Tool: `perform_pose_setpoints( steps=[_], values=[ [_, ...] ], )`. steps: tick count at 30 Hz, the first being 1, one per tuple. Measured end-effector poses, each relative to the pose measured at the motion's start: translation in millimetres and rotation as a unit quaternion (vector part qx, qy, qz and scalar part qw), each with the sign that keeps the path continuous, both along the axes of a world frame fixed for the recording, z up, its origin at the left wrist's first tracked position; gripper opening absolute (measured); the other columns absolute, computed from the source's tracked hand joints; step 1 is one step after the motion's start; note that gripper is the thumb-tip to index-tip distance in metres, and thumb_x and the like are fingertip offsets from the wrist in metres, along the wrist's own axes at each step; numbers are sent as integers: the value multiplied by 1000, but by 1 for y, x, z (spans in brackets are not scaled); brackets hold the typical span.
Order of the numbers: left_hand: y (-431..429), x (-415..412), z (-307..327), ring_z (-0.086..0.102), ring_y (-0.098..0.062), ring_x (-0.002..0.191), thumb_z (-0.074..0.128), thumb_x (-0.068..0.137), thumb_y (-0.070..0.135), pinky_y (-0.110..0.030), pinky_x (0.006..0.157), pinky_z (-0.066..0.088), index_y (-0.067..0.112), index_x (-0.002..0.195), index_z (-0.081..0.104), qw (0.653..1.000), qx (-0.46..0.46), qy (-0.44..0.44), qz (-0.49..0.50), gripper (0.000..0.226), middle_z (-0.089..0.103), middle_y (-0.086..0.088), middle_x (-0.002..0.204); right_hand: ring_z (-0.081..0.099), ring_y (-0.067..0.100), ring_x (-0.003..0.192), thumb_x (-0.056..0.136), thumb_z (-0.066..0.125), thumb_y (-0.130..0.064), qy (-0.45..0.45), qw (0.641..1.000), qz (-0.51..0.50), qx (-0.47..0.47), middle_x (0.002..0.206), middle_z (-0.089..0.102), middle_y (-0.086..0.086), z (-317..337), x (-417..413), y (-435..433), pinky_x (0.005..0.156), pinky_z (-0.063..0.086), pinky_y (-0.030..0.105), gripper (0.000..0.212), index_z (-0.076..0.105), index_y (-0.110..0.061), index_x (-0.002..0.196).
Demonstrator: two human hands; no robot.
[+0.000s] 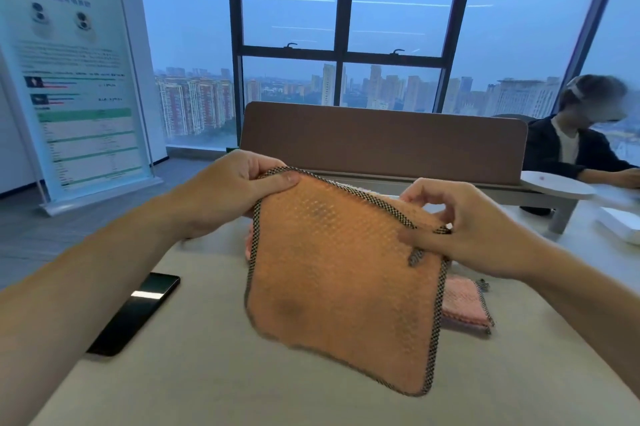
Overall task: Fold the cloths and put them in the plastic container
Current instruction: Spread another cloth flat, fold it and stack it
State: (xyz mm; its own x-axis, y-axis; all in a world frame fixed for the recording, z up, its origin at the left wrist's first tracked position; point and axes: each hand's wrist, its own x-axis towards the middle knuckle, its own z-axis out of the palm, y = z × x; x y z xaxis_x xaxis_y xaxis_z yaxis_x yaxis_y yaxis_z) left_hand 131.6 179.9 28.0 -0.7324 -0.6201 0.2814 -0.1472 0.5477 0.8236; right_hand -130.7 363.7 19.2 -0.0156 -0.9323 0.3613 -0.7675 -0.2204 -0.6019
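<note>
1. Both forearms reach in from the lower corners over the pale table (207,384), where a dark phone (135,313) lies near the left arm.
2. Left hand (228,190) pinches the upper left corner of the orange cloth (343,273), thumb on top, fingers behind.
3. Right hand (460,228) pinches the upper right corner, by a small hanging loop.
4. Held by its top edge, the orange cloth hangs spread above the table, tilted, its lower right corner lowest.
5. A pink cloth (464,304) lies on the table just behind, to the right.
6. I judge the fold turns on the held edge: it runs left to right between both grips, neither hand clearly nearer.
7. No plastic container can be identified.
</note>
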Motion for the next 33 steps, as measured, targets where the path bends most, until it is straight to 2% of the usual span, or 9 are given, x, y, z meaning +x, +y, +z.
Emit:
perform_pose_setpoints(
  steps=[4,9,13,15,19,23,27,29,33],
  values=[
    [-18,-12,-18,64,-18,73,61,99,34,-19,64,57,12,99,80,998,23,-23,50,28,67,-17,80,68,19,63,95,64,-34,-55,997,-24,44,94,73,11,-18,-19,-22,57,56,31,20,72,-15,96],
    [-59,-32,-95,66,-15,80,64,98,36,-36,83,51,17,101,81,987,62,-99,106,26,74,-18,93,61,16,69,102,57,-27,-50,988,-77,122,87,73,17,-93,-35,-72,71,51,39,21,73,-17,94],
    [-71,-48,-161,62,-18,111,69,94,32,-30,93,46,18,107,72,955,-129,-171,207,19,63,2,129,63,17,94,102,54,-22,56,978,-189,74,105,68,-1,-143,-37,-98,90,52,35,23,65,-21,123],
    [-66,-53,-182,56,-18,124,68,92,40,-37,104,47,27,123,62,956,-168,-170,170,34,56,3,137,58,10,107,98,59,-35,104,981,-163,28,117,60,-8,-155,-28,-95,97,48,33,38,56,-27,134],
    [-54,-67,-207,41,-15,139,48,95,61,-37,118,33,37,148,44,935,-224,-272,33,58,46,7,152,49,5,119,88,58,-63,235,960,-72,136,132,50,-16,-172,-22,-96,103,45,31,63,45,-34,142],
    [-58,-72,-220,29,-13,149,27,89,75,-40,125,22,38,156,32,923,-238,-302,19,76,33,9,163,62,16,108,99,55,-31,243,955,-120,117,115,65,-7,-177,-35,-114,94,51,35,22,67,-26,116],
    [-60,-80,-220,21,-12,154,34,97,68,-41,126,18,36,156,33,927,-236,-292,10,67,26,11,167,55,24,118,96,56,-7,239,938,-249,42,131,53,1,-175,-47,-122,95,52,43,39,57,-17,134],
    [-60,-81,-215,20,-9,154,38,100,62,-41,126,18,36,153,38,942,-227,-247,14,60,26,12,167,48,21,130,99,55,-20,237,950,-203,9,145,45,-1,-178,-33,-117,106,47,43,46,46,-20,144],
    [-55,-60,-214,17,-7,154,36,99,64,-36,126,14,34,159,29,939,-243,-242,15,67,22,14,167,6,12,155,97,23,-70,238,957,-66,151,168,11,-10,-209,9,-98,127,7,41,73,14,-35,160]
  ],
)
